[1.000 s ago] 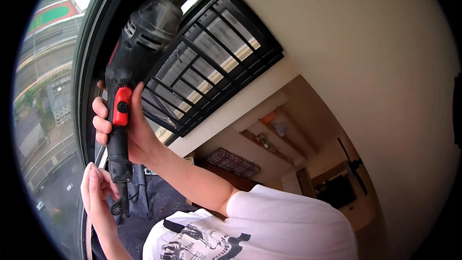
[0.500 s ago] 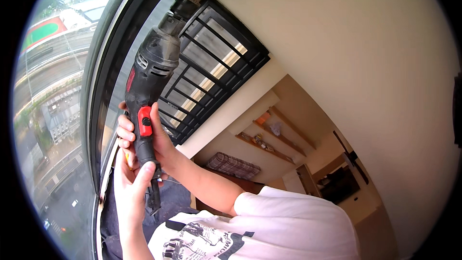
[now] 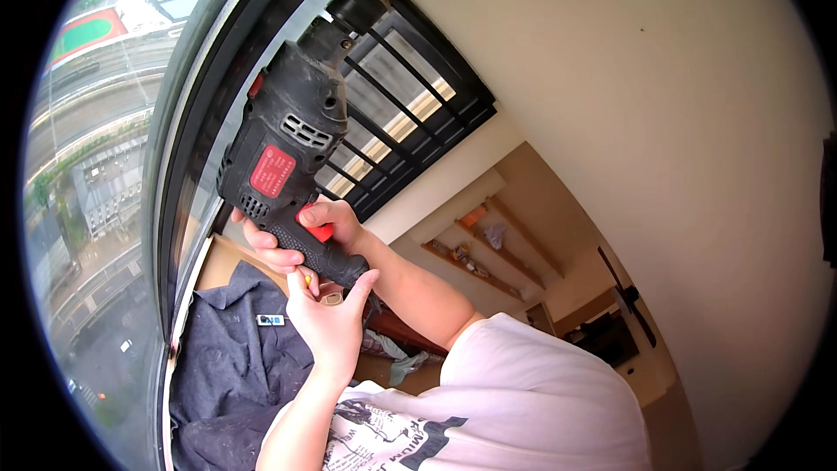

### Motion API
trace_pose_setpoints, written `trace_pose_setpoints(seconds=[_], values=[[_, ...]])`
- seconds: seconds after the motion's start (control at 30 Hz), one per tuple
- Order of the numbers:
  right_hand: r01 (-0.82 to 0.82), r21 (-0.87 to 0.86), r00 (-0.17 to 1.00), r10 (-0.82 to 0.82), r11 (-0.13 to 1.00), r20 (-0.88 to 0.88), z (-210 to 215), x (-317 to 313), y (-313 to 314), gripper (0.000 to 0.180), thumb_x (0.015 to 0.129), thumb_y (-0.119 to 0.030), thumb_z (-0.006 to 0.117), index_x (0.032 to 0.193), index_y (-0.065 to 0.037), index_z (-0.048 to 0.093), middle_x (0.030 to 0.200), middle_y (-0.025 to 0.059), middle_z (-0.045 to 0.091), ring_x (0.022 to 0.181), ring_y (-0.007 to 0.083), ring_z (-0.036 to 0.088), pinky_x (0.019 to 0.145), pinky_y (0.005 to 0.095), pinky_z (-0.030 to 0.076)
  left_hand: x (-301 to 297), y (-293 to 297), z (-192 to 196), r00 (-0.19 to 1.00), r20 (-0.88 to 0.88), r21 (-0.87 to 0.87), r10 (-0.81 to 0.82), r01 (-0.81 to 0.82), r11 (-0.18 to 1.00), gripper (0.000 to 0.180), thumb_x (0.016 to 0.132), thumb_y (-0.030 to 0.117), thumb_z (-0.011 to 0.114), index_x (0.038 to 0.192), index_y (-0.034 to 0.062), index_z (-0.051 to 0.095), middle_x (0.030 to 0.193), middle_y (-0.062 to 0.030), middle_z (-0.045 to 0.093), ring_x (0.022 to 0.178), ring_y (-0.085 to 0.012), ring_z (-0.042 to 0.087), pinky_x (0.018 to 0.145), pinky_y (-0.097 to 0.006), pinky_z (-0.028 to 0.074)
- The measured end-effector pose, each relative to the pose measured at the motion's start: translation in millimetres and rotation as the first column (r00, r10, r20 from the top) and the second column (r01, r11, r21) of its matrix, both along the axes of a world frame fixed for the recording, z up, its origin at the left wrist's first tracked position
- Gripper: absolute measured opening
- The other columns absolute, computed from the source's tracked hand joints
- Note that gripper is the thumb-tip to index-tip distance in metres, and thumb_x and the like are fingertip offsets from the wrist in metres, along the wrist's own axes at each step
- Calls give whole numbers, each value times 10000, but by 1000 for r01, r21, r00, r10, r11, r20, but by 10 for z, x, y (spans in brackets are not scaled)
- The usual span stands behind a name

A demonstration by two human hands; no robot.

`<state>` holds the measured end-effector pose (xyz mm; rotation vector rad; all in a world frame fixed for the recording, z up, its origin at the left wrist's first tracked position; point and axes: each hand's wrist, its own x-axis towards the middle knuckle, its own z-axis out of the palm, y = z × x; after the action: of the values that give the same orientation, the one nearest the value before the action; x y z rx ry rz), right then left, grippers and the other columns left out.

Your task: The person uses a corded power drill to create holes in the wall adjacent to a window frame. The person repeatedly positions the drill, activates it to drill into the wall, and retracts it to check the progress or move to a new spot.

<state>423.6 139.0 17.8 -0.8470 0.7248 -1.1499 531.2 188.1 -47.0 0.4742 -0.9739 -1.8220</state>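
Observation:
A black power drill (image 3: pixel 292 113) with red label and trigger slants up toward the top of the view. Its chuck (image 3: pixel 362 2) is beside the corner of window frame and wall, with a thin bit running out past the top edge. My right hand (image 3: pixel 342 220) is wrapped round the grip, thumb by the red trigger, fingers showing on the far side. Lower down, my left hand (image 3: pixel 330 323) closes about the butt of the handle, thumb against its end. A small yellow thing (image 3: pixel 307 280) shows at my left fingers; its kind is unclear.
Left stands a window (image 3: pixel 96 209) looking far down onto roads and buildings. Black bars (image 3: pixel 410 105) cross another window behind the drill. A pale wall (image 3: pixel 645 122) fills the right. Dark cloth (image 3: pixel 235 358) lies below, bearing a small white-and-blue item (image 3: pixel 270 320). Shelves (image 3: pixel 479 253) hang beyond.
The drill has rolled so its broad side and red label now face me. My left hand has shifted right and up with the handle. More dark cloth has come into view.

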Motion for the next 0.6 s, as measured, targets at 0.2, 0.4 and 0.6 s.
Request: trace_pose_setpoints(seconds=[0.2, 0.4, 0.6], values=[[-120, 21, 990, 118, 993, 75, -3, -64, -13, 688, 725, -272, 667, 1252, 85, 408, 840, 116, 513, 553, 148, 517, 586, 279, 461, 133, -339, -398, 973, 86, -437, 215, -158, 886, 179, 843, 44, 643, 802, -9, 478, 636, -11, 415, 591, -113, 349, 522, -264, 242], [-82, 34, 996, 83, 996, -28, -53, -82, -102, 697, 678, -309, 686, 1179, 99, 425, 827, 107, 519, 533, 135, 500, 495, 245, 411, 22, -622, -222, 926, -260, -47, 275, -296, 954, 263, 924, 174, 581, 944, 49, 350, 1203, -153, 466, 989, -200, 507, 953, -350, 375], [-63, 55, 993, 68, 996, -94, 8, -47, -135, 530, 694, -324, 639, 1023, 75, 525, 710, 99, 522, 533, 150, 489, 487, 267, 400, 58, -798, -98, 945, -307, 76, 115, -96, 992, 225, 925, 67, 570, 952, 78, 347, 962, -57, 472, 764, -81, 460, 730, -225, 403]])
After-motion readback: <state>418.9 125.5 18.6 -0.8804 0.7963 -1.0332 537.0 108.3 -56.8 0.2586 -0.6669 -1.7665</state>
